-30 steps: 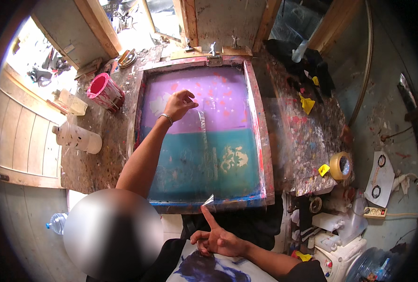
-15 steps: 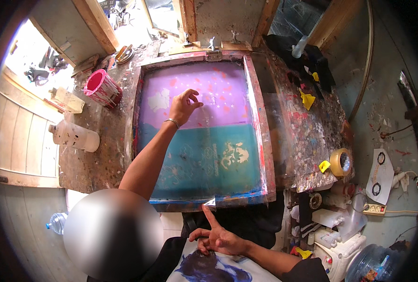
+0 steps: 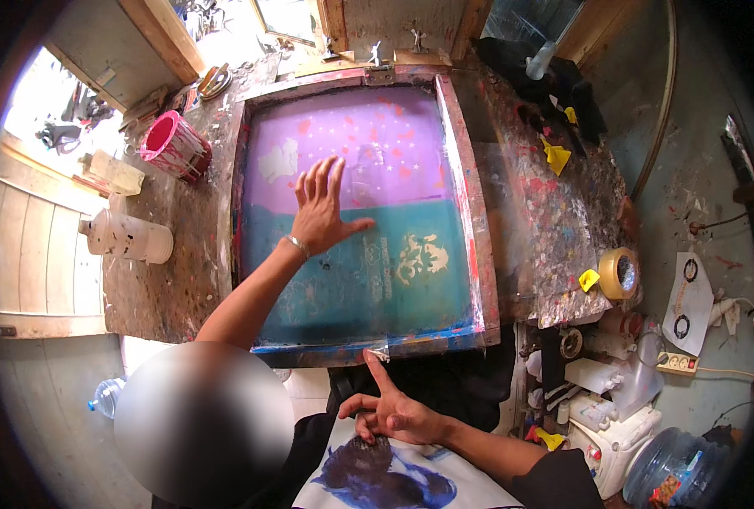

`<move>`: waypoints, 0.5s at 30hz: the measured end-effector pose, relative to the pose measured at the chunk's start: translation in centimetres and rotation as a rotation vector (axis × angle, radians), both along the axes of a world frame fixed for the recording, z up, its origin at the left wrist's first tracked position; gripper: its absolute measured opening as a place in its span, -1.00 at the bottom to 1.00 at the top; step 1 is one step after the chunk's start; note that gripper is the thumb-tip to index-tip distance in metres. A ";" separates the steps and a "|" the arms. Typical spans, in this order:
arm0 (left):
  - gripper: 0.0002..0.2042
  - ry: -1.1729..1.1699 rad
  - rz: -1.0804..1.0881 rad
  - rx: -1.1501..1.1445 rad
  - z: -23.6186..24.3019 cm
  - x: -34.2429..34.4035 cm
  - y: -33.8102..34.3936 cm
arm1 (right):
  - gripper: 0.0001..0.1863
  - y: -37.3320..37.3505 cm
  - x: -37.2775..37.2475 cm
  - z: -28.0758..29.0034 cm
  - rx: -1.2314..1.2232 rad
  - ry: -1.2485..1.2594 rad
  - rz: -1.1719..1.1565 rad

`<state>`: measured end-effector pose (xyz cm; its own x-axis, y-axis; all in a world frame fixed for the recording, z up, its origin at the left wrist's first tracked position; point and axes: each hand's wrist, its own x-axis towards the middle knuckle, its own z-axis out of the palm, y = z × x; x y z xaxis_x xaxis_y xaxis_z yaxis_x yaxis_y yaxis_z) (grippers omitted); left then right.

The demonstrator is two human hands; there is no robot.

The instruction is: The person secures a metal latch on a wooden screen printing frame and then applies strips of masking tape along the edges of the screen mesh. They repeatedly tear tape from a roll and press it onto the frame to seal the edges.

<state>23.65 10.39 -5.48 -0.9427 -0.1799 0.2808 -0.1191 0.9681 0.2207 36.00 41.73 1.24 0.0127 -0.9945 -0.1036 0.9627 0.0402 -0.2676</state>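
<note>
A screen-printing frame [image 3: 484, 280] lies on the table before me, its mesh purple in the far half and teal [image 3: 326, 297] in the near half. Over the line between the colours is my left hand [image 3: 319, 208], fingers spread and holding nothing. Whether its palm touches the mesh I cannot tell. A faint clear strip, which looks like tape [image 3: 375, 276], runs down the middle of the mesh. At the frame's near edge, my right hand [image 3: 396, 416] reaches up with its index finger stretched to a small crumpled shiny end [image 3: 378, 353]. Its other fingers are loosely bent and apart.
On the left of the table stand a pink-red paint bucket [image 3: 176, 146] and a whitish plastic jug [image 3: 131, 237]. A tape roll [image 3: 619, 273] and yellow scraps [image 3: 555, 156] lie on the right. A hinge clamp [image 3: 380, 75] holds the frame's far side.
My left hand has gone from a pinch to spread fingers and moved slightly toward me. The shiny end by my right index finger now looks more crumpled; the right hand stays nearly still.
</note>
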 end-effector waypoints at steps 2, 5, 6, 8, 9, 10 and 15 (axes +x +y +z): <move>0.16 -0.012 -0.080 -0.028 0.2 2.4 1.6 | 0.26 -0.3 -0.2 -0.1 0.013 0.014 -0.005; 0.12 -0.072 -0.177 -0.026 0.7 6.2 3.7 | 0.25 -0.6 -0.5 -0.2 0.035 0.021 -0.004; 0.12 -0.110 -0.199 -0.015 0.8 7.2 4.3 | 0.25 -0.7 -0.5 -0.1 0.048 0.021 -0.002; 0.11 -0.157 -0.255 0.011 1.1 8.9 5.2 | 0.25 -0.7 -0.5 0.0 0.049 -0.004 0.039; 0.11 -0.177 -0.286 0.023 1.3 9.6 5.6 | 0.25 -0.8 -0.5 0.0 0.053 -0.022 0.047; 0.11 -0.192 -0.308 0.027 1.5 10.2 6.1 | 0.24 -0.8 -0.4 0.1 0.018 0.042 0.110; 0.04 -0.290 -0.444 0.064 2.5 11.6 7.2 | 0.06 -1.0 -0.2 0.3 -0.035 0.239 0.235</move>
<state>35.24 17.55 -2.93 -0.9694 0.2454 -0.0008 0.2339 0.9250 0.2994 35.78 40.71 1.52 0.2213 -0.9704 -0.0969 0.8383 0.2401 -0.4894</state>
